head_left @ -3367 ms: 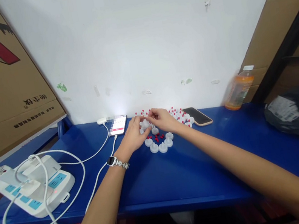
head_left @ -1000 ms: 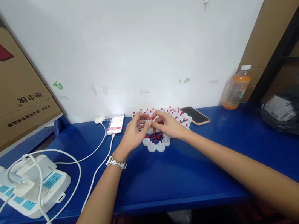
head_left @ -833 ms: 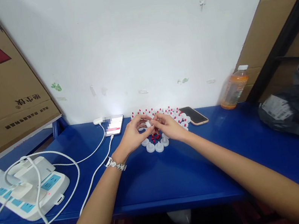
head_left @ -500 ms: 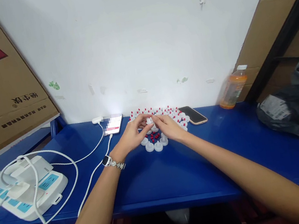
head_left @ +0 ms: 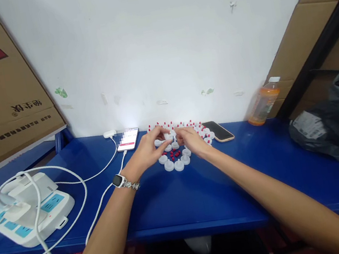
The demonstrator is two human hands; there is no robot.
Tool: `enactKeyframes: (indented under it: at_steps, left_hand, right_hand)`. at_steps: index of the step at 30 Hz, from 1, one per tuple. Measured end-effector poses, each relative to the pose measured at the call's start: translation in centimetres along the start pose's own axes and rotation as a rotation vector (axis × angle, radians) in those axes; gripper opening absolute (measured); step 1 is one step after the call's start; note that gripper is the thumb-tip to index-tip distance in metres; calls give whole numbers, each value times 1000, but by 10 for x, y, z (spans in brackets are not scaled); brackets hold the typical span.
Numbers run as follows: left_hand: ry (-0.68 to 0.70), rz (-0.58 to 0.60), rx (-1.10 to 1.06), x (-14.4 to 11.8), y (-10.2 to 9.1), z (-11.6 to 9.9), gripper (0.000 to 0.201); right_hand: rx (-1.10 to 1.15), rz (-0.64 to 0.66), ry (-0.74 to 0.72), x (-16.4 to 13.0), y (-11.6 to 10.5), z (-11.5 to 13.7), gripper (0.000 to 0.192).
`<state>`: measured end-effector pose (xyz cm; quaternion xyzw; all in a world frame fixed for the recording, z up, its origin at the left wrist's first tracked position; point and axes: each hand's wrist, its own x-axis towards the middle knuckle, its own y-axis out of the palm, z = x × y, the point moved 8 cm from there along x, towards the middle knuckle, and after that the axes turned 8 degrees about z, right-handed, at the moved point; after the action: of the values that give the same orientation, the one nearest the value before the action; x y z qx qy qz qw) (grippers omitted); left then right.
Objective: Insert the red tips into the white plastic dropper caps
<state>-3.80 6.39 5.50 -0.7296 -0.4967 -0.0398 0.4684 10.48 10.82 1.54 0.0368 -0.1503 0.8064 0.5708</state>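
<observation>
My left hand (head_left: 152, 146), with a watch (head_left: 118, 180) and a bracelet at the wrist, pinches a white nozzle cap (head_left: 168, 136) between thumb and fingers. My right hand (head_left: 191, 139) is close by on the right, its fingers curled together at the cap's edge; whether they grip something small is hidden. Several white nozzle caps with red tips (head_left: 201, 133) stand in a cluster behind and to the right. In front, white caps without red tips (head_left: 179, 165) form a rough ring around loose small red tips (head_left: 172, 154) on the blue table (head_left: 195, 200).
To the left, a power strip (head_left: 28, 235) carries plugs and looping white cables. A lit phone (head_left: 128, 139) is plugged in near the wall; a dark phone (head_left: 218, 130) lies right of the caps. An orange drink bottle (head_left: 264, 101) and a dark plastic bag (head_left: 335, 125) are at the right.
My right hand has drawn slightly right, opening a small gap from my left hand. The left hand still holds the white cap, and the view has shifted a little.
</observation>
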Motion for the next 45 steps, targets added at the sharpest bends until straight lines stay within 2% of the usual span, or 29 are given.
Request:
enactKeyframes:
  at_steps: [2, 4, 7, 9, 12, 16, 21, 24, 30, 37, 40, 43, 45]
  left_hand:
    - [-44, -66, -11, -3, -11, 11, 26]
    - [-110, -60, -103, -5, -13, 28, 26]
    - [-216, 39, -135, -9, -4, 51, 28]
    - [-247, 67, -90, -11, -1, 60, 30]
    - [-266, 113, -15, -12, 4, 65, 34]
    - [-327, 160, 71, -12, 8, 74, 24]
    - [-363, 136, 8, -14, 14, 87, 17]
    - [-350, 100, 46, -14, 15, 87, 16]
    - [-338, 142, 120, -11, 19, 78, 19]
    - [-378, 176, 20, -13, 18, 71, 29]
    - [-371, 149, 57, -12, 11, 60, 33]
    - [-342, 100, 98, -10, 3, 49, 32]
    - [-316, 62, 121, -9, -1, 46, 30]
  right_hand:
    - [-160, -58, 1, -4, -11, 3, 40]
    - [-404, -51, -41, -8, -12, 10, 40]
    - [-749, 70, -134, -15, 3, 17, 30]
    - [-849, 139, -161, -18, 11, 17, 21]
    - [-810, 123, -160, -19, 6, 16, 23]
    - [-699, 48, -151, -15, -7, 12, 28]
    - [-684, 35, -150, -13, -10, 7, 31]
    - [-669, 37, -142, -12, -10, 6, 31]
    - [-704, 52, -126, -5, -11, 2, 35]
    - [-919, 2, -103, 35, -10, 6, 20]
    - [-1078, 99, -70, 56, 6, 6, 27]
    - [-1183, 220, -56, 70, 23, 2, 19]
    - [-1204, 252, -62, 72, 27, 2, 15]
